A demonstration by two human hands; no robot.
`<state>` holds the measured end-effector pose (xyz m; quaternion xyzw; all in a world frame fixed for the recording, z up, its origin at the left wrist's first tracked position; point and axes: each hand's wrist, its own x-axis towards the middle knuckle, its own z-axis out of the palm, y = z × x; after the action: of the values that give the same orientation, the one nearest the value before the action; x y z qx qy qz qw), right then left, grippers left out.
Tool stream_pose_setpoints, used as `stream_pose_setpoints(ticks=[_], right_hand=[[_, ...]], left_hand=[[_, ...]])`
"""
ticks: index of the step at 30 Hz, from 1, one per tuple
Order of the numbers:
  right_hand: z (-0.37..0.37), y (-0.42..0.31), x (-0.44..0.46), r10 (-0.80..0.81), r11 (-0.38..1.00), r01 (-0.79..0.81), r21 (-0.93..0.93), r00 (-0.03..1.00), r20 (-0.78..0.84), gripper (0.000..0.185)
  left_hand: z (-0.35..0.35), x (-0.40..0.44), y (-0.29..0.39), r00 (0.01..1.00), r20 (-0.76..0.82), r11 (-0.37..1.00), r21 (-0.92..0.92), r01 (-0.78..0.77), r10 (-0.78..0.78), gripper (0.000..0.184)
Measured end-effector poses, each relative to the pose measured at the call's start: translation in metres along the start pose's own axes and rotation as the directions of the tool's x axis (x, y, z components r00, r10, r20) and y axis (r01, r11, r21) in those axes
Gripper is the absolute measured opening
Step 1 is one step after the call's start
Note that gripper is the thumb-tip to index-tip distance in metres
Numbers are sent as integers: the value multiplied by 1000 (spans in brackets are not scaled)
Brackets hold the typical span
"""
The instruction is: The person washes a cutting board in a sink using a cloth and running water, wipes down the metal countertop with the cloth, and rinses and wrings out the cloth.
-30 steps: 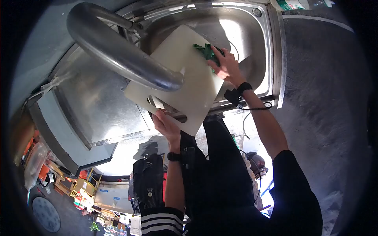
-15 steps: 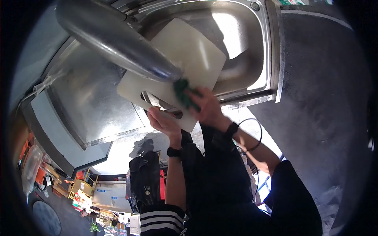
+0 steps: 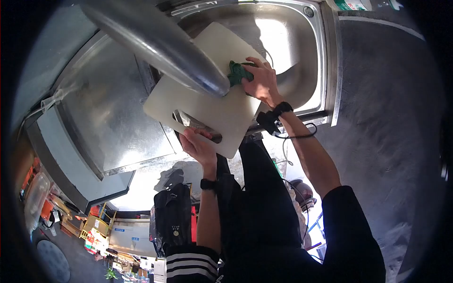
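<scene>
A white cutting board [image 3: 236, 115] with a long handle slot lies tilted over the near part of the metal sink [image 3: 309, 61]. My left hand [image 3: 198, 144] grips its near edge, fingers through the slot. Against the board's right side, my right hand [image 3: 262, 82] presses a bunched green cloth [image 3: 238, 73]; the fingers are closed around it. The thick metal faucet [image 3: 188, 61] reaches across the board from the upper left, its tip close beside the cloth. Part of the board is hidden under the faucet.
A metal drainboard [image 3: 108, 118] adjoins the sink on the left. To the right stretches dark grey floor or counter [image 3: 382, 94]; I cannot tell which. A black bag [image 3: 173, 217] stands below. A bottle [image 3: 351, 4] shows at the top right. A cable hangs from my right wrist.
My right hand has moved the green cloth up and to the right across the board, away from the slot. My left hand keeps its hold; the board has barely shifted.
</scene>
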<state>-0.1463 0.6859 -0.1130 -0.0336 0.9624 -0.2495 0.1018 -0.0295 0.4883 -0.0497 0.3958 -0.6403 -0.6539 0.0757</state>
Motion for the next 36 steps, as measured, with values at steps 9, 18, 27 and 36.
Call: stream_pose_setpoints(ticks=[9, 18, 27, 36], right_hand=[[-10, -51, -6, 35, 996, -27, -81, 993, 109, 33], [-39, -91, -100, -310, 947, 317, -40, 942, 130, 23], [-29, -54, -52, -124, 957, 164, -238, 977, 176, 19], [-25, -76, -68, -295, 922, 338, -190, 929, 222, 17]], left_hand=[[6, -12, 4, 959, 14, 915, -294, 276, -284, 33], [17, -19, 16, 947, -79, 948, -99, 302, -310, 21], [12, -18, -7, 963, -77, 965, 18, 262, -260, 32], [14, -18, -5, 940, -107, 945, -12, 326, -325, 35]])
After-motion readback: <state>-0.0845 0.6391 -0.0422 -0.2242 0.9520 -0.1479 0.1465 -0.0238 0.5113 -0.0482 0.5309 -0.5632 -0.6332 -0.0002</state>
